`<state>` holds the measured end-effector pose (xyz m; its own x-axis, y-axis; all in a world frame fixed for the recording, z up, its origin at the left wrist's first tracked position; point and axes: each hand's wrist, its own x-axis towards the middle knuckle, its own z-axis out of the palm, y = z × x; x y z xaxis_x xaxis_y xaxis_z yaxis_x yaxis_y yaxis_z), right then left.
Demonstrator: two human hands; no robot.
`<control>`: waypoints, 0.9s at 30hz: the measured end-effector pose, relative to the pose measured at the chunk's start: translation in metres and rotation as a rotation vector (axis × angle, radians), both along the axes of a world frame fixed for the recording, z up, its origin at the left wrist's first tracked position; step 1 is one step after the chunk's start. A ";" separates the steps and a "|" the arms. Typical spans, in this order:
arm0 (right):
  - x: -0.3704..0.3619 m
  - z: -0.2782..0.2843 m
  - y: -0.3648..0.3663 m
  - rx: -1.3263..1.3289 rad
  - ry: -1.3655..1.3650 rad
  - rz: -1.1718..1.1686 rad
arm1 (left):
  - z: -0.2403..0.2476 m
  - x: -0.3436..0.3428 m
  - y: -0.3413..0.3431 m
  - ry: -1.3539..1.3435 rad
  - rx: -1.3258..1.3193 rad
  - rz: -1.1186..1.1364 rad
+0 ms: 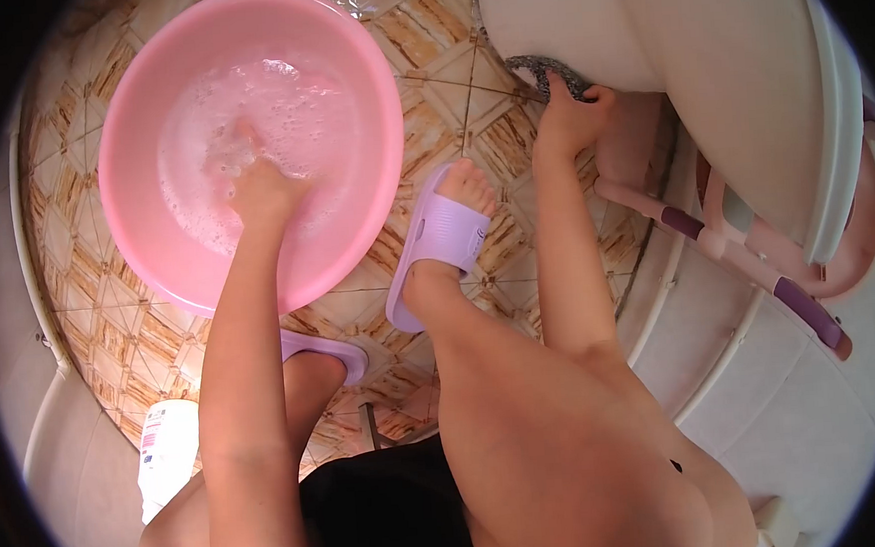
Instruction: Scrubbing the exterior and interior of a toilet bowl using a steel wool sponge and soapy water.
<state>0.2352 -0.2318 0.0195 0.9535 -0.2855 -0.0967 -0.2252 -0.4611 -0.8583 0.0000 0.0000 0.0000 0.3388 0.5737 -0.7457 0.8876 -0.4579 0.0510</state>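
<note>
right hand (574, 123) at the scourer (575, 80), left hand (264, 196) in the suds (197, 108)

the grey, mesh-like scourer is at the upper right of the view, low against the white curved fixture (582, 14), just above the tiled floor (437, 108). it lies directly beyond the right wrist, under the fingers of that hand, and its long axis slants from upper left to lower right, roughly along the fixture's lower edge. the right hand is plainly the nearer one, since it touches the scourer; the left is well apart, off to the left, with a strip of floor and the basin wall between.

the right fingers are bent over the scourer and hold it, the thumb set off to the right side. the left hand reaches down into the pink basin (384, 126), its fingers sunk in foamy water, so i cannot tell whether they are wide, narrow or gripping something.

around them, a lilac slipper (455, 234) on the right foot stands between the basin and the right forearm, and the other slipper (347, 354) shows near the basin's lower rim. a white bottle (166, 456) stands at the lower left, beside the left forearm. a pink and purple handle (748, 267) runs below the fixture, to the right of the right hand.
</note>
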 end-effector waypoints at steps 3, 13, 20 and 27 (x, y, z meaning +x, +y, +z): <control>-0.005 -0.027 0.005 -0.363 -0.096 -0.012 | 0.005 -0.002 0.000 -0.018 0.060 0.030; 0.002 -0.039 -0.011 -0.115 -0.028 -0.107 | 0.004 -0.002 0.000 -0.049 0.089 0.021; 0.001 -0.012 -0.010 0.042 -0.072 -0.003 | -0.001 -0.007 0.001 -0.064 0.133 0.015; -0.005 -0.034 -0.002 -0.216 -0.079 -0.089 | -0.002 -0.005 -0.001 -0.052 0.167 0.001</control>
